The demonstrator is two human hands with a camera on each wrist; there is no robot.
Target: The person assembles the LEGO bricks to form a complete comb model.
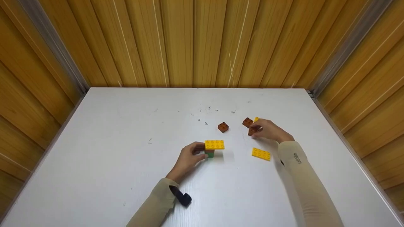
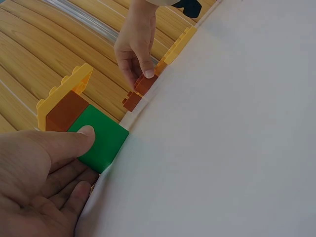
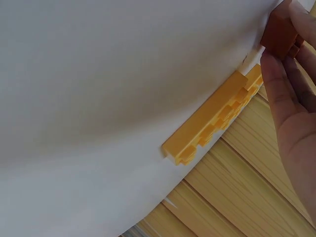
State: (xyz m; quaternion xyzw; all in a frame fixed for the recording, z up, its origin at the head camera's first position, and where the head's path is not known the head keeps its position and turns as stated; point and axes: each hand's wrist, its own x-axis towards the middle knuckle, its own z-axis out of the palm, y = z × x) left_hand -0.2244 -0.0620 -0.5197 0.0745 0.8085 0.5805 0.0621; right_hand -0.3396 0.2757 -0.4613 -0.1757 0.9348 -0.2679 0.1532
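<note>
My left hand (image 1: pixel 187 160) grips a small stack of toy building bricks from its left side, thumb on the green brick (image 2: pixel 104 138) at the bottom. A brown brick (image 2: pixel 67 111) sits in the middle, and a yellow eight-stud brick (image 1: pixel 214 144) lies across the top, overhanging to the right. Farther back on the right, my right hand (image 1: pixel 270 130) pinches another brown brick (image 3: pixel 279 33) between thumb and fingers. Right beside it is a further brown brick (image 1: pixel 247 122), and part of a yellow brick (image 1: pixel 256 119) shows behind the hand.
On the white table (image 1: pixel 94 151), a loose brown brick (image 1: pixel 223 127) lies between the hands, farther back. A yellow eight-stud brick (image 1: pixel 261 154) lies nearer, by the right sleeve (image 1: pixel 303 170). Wood-patterned panels (image 1: pixel 176 44) rise behind and at both sides.
</note>
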